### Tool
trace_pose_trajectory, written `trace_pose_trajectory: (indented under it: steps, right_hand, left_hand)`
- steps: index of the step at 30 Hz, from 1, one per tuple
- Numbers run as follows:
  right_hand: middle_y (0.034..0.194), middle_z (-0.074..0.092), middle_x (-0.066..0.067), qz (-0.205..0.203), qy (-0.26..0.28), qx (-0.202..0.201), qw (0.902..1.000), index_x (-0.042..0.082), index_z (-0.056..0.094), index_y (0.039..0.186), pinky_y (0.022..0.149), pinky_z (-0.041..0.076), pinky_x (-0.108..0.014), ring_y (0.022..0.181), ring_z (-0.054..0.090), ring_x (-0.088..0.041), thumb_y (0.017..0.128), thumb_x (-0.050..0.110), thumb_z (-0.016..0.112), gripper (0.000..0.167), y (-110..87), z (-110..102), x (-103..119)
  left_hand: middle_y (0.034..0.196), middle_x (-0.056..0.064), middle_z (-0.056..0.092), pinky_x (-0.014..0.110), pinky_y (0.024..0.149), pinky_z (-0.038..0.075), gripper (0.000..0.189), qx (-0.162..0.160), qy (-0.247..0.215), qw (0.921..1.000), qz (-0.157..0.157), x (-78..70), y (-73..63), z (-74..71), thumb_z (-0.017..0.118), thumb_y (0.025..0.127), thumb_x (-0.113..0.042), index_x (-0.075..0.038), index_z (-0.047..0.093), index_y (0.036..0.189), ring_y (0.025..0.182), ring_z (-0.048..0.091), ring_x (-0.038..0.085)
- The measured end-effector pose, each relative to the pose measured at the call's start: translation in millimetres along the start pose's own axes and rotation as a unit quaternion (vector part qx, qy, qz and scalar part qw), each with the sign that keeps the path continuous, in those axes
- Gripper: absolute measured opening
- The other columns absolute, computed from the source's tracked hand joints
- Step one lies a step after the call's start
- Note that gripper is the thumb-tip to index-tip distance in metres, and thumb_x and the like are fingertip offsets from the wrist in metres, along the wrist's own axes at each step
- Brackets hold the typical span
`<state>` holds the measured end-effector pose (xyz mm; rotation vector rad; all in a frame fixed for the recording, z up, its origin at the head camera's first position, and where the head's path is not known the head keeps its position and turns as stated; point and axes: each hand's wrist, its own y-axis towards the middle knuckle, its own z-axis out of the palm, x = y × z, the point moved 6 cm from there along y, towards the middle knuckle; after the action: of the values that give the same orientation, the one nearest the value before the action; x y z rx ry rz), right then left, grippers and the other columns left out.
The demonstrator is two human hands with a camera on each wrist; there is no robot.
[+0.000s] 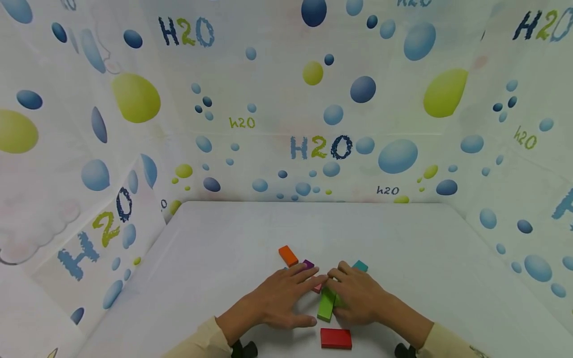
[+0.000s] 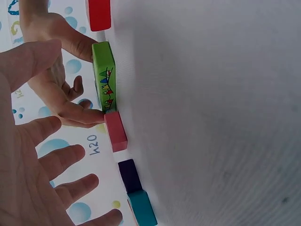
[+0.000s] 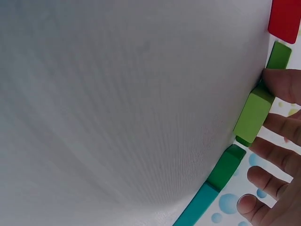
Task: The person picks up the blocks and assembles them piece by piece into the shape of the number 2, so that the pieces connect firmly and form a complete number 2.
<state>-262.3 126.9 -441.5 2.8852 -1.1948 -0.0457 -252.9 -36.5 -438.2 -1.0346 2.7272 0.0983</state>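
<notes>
My left hand (image 1: pixel 286 298) hovers with spread fingers over the left side of a cluster of coloured blocks. Below its fingers, the left wrist view shows a pink block (image 2: pixel 116 132), a dark purple block (image 2: pixel 130 175) and a teal-blue block (image 2: pixel 142 208). My right hand (image 1: pixel 358 298) pinches a green block (image 2: pixel 104 77) with a printed side, thumb at the near end and fingers at the far end. Beside it is a light green block (image 3: pixel 254 115), partly covered by this hand in the head view. Farther out are a dark green block (image 3: pixel 227 167) and a teal block (image 3: pixel 197 205).
A red block (image 1: pixel 335 338) lies near the front, between the wrists. An orange block (image 1: pixel 288 255) lies beyond the left fingertips. The white table (image 1: pixel 224 233) meets a printed cloth backdrop (image 1: pixel 277 164) at the back and sides.
</notes>
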Motion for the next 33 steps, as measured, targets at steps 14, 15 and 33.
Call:
trace_pose_trajectory:
  steps: [14, 15, 33]
  right_hand:
    - [0.119, 0.064, 0.007, -0.001, 0.025, 0.0, 0.9997, 0.022, 0.064, 0.127, 0.088, 0.051, -0.034, 0.103, 0.047, -0.012, 0.087, 0.032, 0.071, 0.041, 5.4, 1.4, -6.0]
    - [0.118, 0.064, 0.007, -0.002, 0.029, 0.002, 0.9996, 0.022, 0.064, 0.127, 0.089, 0.051, -0.034, 0.103, 0.048, -0.012, 0.088, 0.031, 0.071, 0.041, 5.8, 2.2, -6.0]
    - [0.103, 0.064, 0.013, -0.003, 0.036, -0.004, 0.9993, 0.024, 0.067, 0.118, 0.081, 0.05, -0.028, 0.092, 0.045, -0.007, 0.089, 0.029, 0.073, 0.031, 4.4, 3.0, -7.6]
  left_hand:
    - [0.166, -0.002, 0.029, 0.06, 0.115, 0.033, 0.084, -0.011, -0.002, 0.9999, -0.001, 5.1, 1.6, -4.8, 0.053, 0.092, -0.067, -0.037, 0.019, 0.163, 0.152, 0.027, 0.03]
    - [0.166, -0.002, 0.029, 0.06, 0.115, 0.033, 0.084, -0.012, -0.003, 0.9999, -0.003, 5.8, 1.1, -4.9, 0.053, 0.092, -0.066, -0.036, 0.02, 0.163, 0.152, 0.027, 0.03]
    - [0.165, -0.004, 0.031, 0.06, 0.114, 0.035, 0.083, -0.02, -0.001, 0.9997, -0.012, 8.7, -2.1, -3.5, 0.053, 0.091, -0.067, -0.038, 0.021, 0.162, 0.152, 0.028, 0.029]
